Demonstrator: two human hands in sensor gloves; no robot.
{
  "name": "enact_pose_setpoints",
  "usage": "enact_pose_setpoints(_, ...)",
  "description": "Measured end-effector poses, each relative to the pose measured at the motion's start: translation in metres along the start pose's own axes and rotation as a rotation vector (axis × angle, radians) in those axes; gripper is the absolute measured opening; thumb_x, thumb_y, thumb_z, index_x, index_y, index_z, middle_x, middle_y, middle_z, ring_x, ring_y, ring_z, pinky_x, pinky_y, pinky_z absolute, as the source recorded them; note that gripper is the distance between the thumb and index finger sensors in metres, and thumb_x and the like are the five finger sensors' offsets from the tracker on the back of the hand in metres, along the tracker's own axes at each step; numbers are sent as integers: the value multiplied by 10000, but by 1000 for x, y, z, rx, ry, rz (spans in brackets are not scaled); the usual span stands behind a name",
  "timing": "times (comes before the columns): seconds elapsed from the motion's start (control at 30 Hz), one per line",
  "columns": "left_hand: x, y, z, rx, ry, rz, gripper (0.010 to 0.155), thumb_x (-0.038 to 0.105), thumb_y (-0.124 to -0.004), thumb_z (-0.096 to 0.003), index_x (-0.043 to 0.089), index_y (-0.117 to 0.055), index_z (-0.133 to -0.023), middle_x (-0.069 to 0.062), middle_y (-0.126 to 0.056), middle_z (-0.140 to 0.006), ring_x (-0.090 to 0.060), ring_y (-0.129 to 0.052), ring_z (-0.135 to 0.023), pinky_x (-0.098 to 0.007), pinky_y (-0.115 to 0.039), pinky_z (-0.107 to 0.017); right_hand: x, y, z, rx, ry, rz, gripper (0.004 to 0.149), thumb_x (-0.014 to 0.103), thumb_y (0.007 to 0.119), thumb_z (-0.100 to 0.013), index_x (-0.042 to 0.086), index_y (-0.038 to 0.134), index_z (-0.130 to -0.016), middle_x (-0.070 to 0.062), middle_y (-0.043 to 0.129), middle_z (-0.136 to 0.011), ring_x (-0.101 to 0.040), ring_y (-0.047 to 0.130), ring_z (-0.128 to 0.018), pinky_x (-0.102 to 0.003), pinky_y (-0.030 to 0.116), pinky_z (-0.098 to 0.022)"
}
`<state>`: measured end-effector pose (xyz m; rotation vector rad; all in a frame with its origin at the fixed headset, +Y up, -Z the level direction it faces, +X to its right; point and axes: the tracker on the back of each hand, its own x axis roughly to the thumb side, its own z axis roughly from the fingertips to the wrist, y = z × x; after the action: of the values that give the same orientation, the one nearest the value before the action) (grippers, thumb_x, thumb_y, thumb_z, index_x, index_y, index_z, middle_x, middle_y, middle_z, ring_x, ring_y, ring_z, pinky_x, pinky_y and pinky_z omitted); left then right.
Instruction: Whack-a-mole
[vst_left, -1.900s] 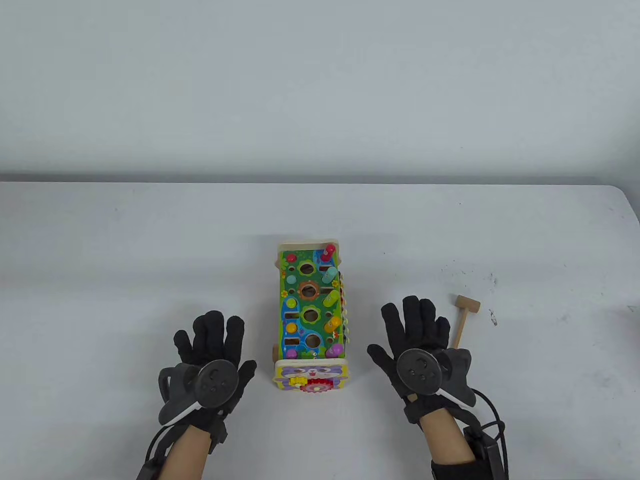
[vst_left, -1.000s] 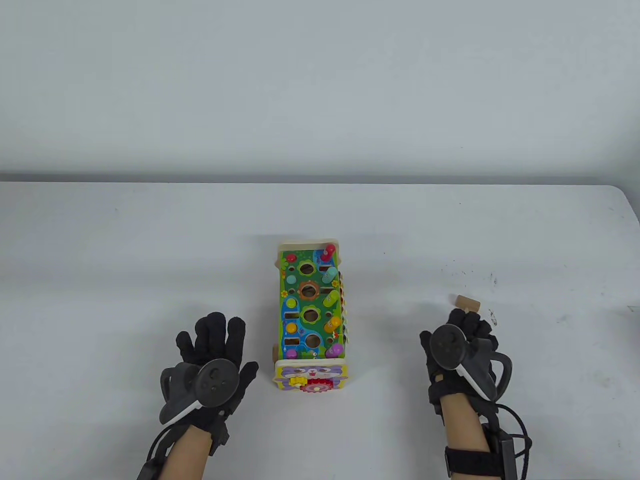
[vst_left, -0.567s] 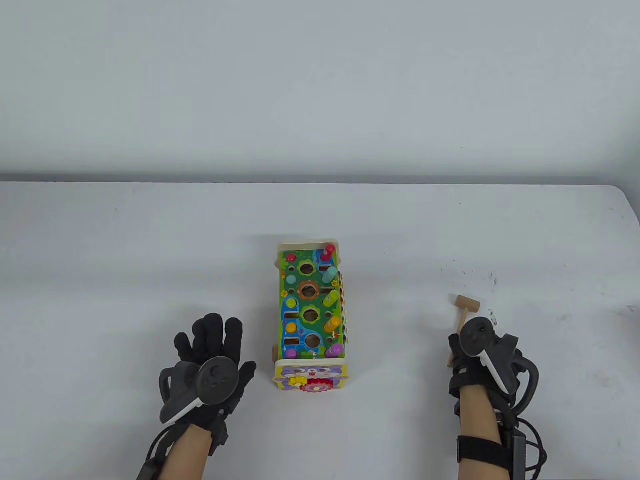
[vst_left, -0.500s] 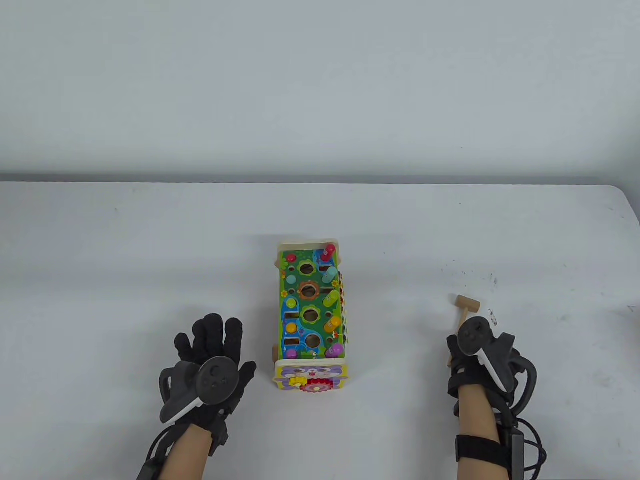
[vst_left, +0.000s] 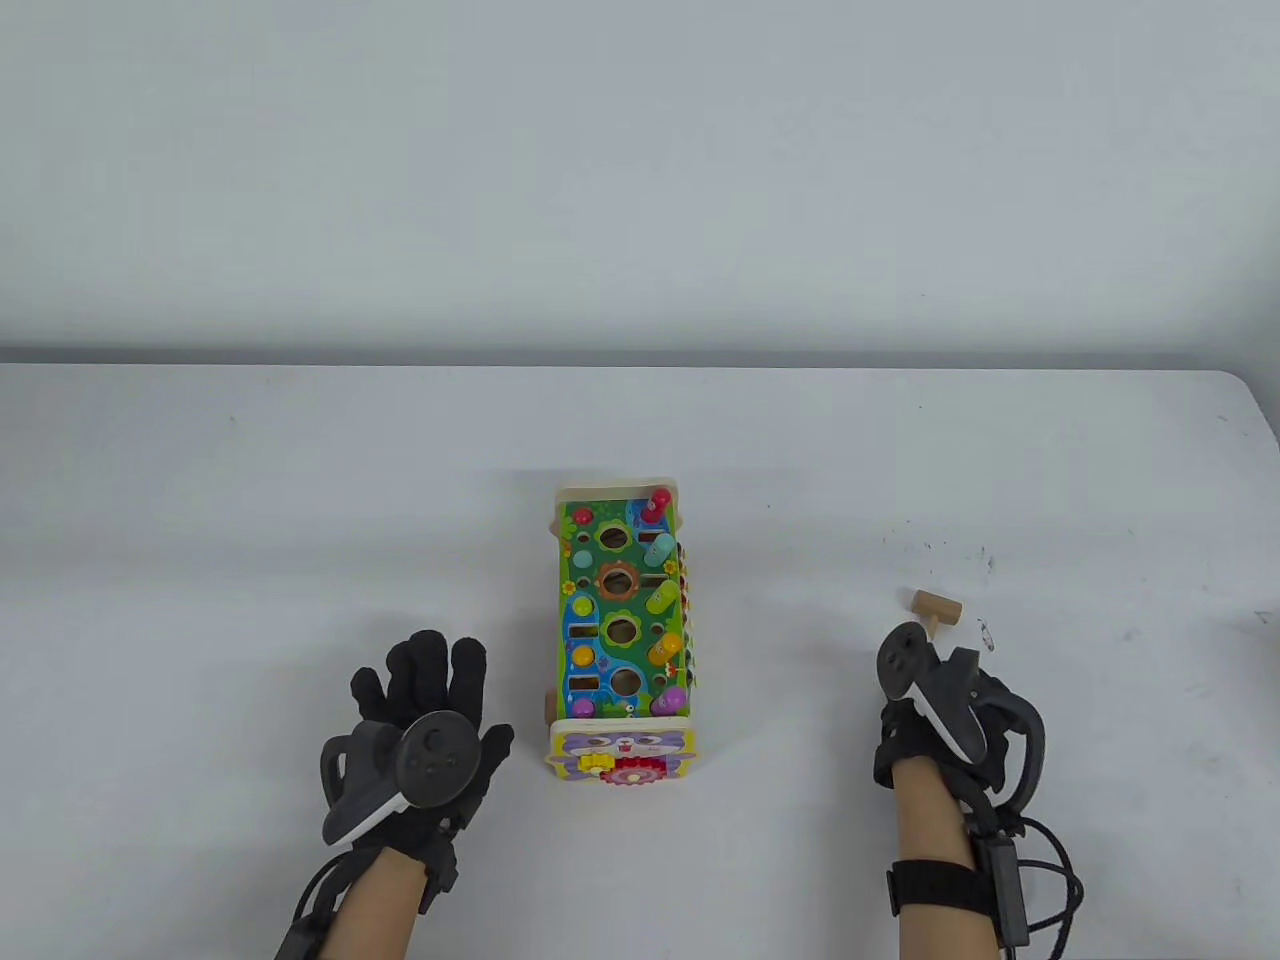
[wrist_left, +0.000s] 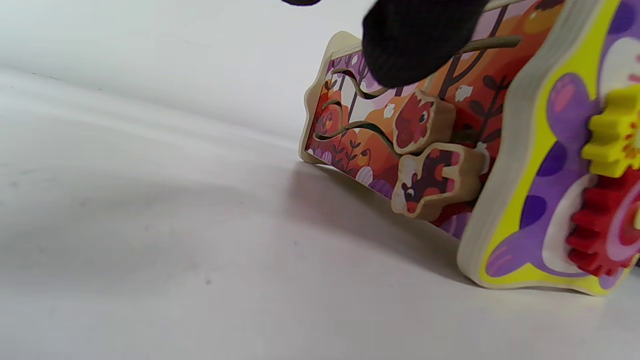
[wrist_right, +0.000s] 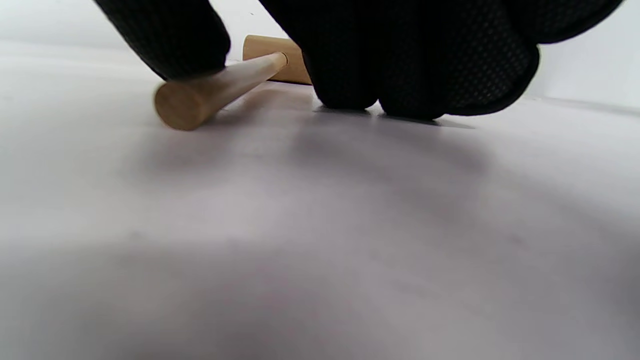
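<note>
The colourful wooden whack-a-mole toy (vst_left: 620, 620) stands mid-table, its gear end facing me. Pegs along its right side (vst_left: 659, 503) stick up; those on the left sit low. The small wooden hammer (vst_left: 935, 605) lies on the table to the right. My right hand (vst_left: 930, 680) covers its handle. In the right wrist view the thumb (wrist_right: 165, 40) touches the handle (wrist_right: 215, 87). The other fingertips (wrist_right: 400, 60) touch the table beside it, with a gap. My left hand (vst_left: 430, 680) lies flat with fingers spread, left of the toy (wrist_left: 525, 175).
The white table (vst_left: 300, 500) runs back to a grey wall. Its right edge curves away near the far right corner (vst_left: 1255, 400). Small dark specks (vst_left: 940, 548) mark the surface behind the hammer. Glove cables (vst_left: 1050, 880) trail from my right wrist.
My right hand went from flat beside the toy over to the hammer, turned onto its side, and now curls down over the handle. The hammer head and my left hand have stayed in place.
</note>
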<state>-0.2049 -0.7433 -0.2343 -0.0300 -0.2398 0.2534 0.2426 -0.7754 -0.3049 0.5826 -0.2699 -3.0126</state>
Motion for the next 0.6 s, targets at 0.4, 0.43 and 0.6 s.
enact_pose_setpoints(0.4, 0, -1, -1, -11, 4, 15, 838, 411, -672, -559, 51, -170, -1126, -377, -129, -1111, -683, -207, -1026, -832, -108, -599, 5, -1, -4, 7, 24, 30, 445, 305, 703, -564, -96, 798, -732, -253, 866, -563, -397, 903, -383, -621, 678, -387)
enact_pose_setpoints(0.43, 0, -1, -1, -12, 4, 17, 838, 410, -672, -560, 48, -170, -1126, -376, -131, -1111, -683, -206, -1026, -831, -109, -599, 5, 0, -4, 22, 22, 26, 451, 311, 697, -561, -96, 792, -730, -253, 859, -556, -395, 897, -374, -626, 673, -389)
enact_pose_setpoints(0.6, 0, -1, -1, -14, 3, 22, 837, 410, -671, -560, 47, -174, -1126, -377, -140, -1112, -684, -215, -1025, -831, -114, -601, -1, 2, -3, 48, 20, -12, 465, 323, 633, -561, -86, 730, -760, -228, 816, -572, -363, 865, -388, -629, 657, -415)
